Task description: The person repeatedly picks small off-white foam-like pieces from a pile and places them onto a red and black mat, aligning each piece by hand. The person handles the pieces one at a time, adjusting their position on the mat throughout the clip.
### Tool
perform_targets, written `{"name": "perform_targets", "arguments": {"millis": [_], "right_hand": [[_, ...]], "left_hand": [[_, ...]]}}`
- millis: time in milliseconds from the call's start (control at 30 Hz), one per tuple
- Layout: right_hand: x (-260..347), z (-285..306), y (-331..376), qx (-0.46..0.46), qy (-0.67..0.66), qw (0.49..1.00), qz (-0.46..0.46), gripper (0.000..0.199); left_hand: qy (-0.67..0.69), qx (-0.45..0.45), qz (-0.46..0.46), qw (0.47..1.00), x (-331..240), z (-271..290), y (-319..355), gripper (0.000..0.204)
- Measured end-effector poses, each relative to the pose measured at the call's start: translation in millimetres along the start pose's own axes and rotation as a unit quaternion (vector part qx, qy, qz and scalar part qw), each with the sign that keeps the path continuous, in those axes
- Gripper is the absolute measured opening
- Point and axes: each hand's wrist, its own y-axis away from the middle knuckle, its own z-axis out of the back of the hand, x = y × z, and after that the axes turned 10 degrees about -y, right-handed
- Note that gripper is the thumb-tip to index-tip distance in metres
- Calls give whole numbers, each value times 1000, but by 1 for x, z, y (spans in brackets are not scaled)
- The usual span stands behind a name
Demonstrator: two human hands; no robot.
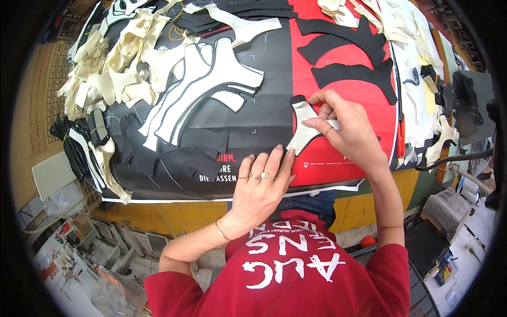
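A small white curved fabric piece [302,138] with a black tab [298,99] at its top end lies on the red part of the table cover. My right hand [343,127] is closed over its right side, thumb pressed on the white fabric and index finger bent beside the tab. The curled fingers hide part of the piece. My left hand [262,182] lies flat with fingers stretched out, its fingertips at the piece's lower tip. To the right hand's far side are several black curved fabric pieces [355,74].
Black-edged white pieces [203,92] overlap on the left, with dark fabric pieces [182,156] nearer me. Cream fabric pieces [124,74] heap at the far left. A red-handled tool [401,136] lies near the right edge. White cloth [414,95] covers the table's right side.
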Motion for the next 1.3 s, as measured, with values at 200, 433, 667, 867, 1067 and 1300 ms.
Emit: {"name": "perform_targets", "arguments": {"millis": [200,433,667,867,1067,1300], "right_hand": [[3,-3,3,-11,20,1000,3,37],[4,-3,3,-3,30,999,-22,41],[0,-6,4,-29,55,998,4,42],[8,-1,19,-89,148,985,-12,31],[2,25,51,-117,105,975,-157,29],[-6,35,56,-99,16,977,-189,27]], "left_hand": [[84,31,-11,996,11,4,-29,65],[44,47,-45,997,20,-14,-58,74],[91,71,-24,993,23,-13,-58,77],[81,88,-17,993,23,-10,-61,71],[53,103,-38,993,21,-10,-62,63],[23,133,-73,988,22,-3,-65,63]]}}
